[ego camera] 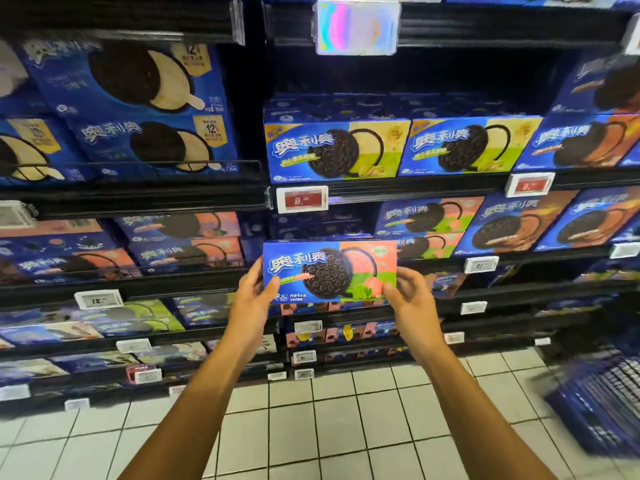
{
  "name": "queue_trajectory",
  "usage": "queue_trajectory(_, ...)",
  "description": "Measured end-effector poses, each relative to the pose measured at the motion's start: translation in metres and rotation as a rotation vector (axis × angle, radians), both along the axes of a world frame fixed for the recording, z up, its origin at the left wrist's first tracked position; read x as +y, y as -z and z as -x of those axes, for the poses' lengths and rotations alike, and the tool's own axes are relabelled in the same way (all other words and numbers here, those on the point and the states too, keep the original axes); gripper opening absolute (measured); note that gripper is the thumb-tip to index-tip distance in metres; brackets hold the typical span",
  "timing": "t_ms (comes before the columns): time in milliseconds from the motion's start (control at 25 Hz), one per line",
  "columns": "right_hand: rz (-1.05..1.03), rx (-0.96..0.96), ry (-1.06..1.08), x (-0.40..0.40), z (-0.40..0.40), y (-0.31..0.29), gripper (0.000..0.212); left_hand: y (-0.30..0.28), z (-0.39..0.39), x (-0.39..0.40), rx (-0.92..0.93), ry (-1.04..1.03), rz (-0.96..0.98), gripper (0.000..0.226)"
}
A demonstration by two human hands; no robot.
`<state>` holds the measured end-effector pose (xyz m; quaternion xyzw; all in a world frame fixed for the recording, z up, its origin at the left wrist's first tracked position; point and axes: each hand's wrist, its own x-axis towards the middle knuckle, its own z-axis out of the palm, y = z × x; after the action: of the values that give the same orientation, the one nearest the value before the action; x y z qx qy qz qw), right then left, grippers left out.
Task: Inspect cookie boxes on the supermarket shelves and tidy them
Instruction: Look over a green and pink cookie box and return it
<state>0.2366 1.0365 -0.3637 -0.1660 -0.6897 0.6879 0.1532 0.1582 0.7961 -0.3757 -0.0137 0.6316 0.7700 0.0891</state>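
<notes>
I hold a blue and pink cookie box [329, 270] upright in front of the shelves, its face toward me. My left hand [254, 294] grips its left edge, thumb on the front. My right hand [408, 296] grips its lower right corner, thumb on the front as well. Behind the box, the left part of the middle shelf bay [311, 226] is a dark gap with boxes lying flat at its back. Matching pink boxes [429, 216] stand just to the right of that gap.
Green and yellow boxes [336, 150] fill the shelf above, orange ones [519, 223] stand at the right, larger blue boxes [138, 109] at the upper left. Price tags [302, 199] line the shelf edges. A blue basket [602, 400] stands on the white tiled floor [329, 427] at the lower right.
</notes>
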Motion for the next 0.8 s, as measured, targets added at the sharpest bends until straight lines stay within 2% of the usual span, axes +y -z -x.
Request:
queue_trajectory(240, -0.123, -0.036, -0.058, 0.006, 0.064, 0.009, 0.025, -0.009, 0.047, 0.013, 0.054, -0.123, 0.122, 0.037)
queue_trajectory(360, -0.194, -0.044, -0.017, 0.007, 0.087, 0.006, 0.032, -0.016, 0.067, 0.017, 0.093, -0.115, 0.174, 0.033)
queue_trajectory(520, -0.302, 0.022, 0.044, 0.008, 0.104, 0.004, 0.026, -0.014, 0.085, 0.021, 0.076, -0.129, 0.278, 0.016)
queue_trajectory(640, -0.348, 0.042, 0.108, 0.01, 0.114, 0.003, 0.027, -0.012, 0.097, 0.023, 0.075, -0.171, 0.359, 0.011)
queue_trajectory(800, -0.409, -0.035, 0.136, 0.01, 0.126, 0.004, 0.032, -0.013, 0.112, 0.029, 0.067, -0.22, 0.317, 0.029)
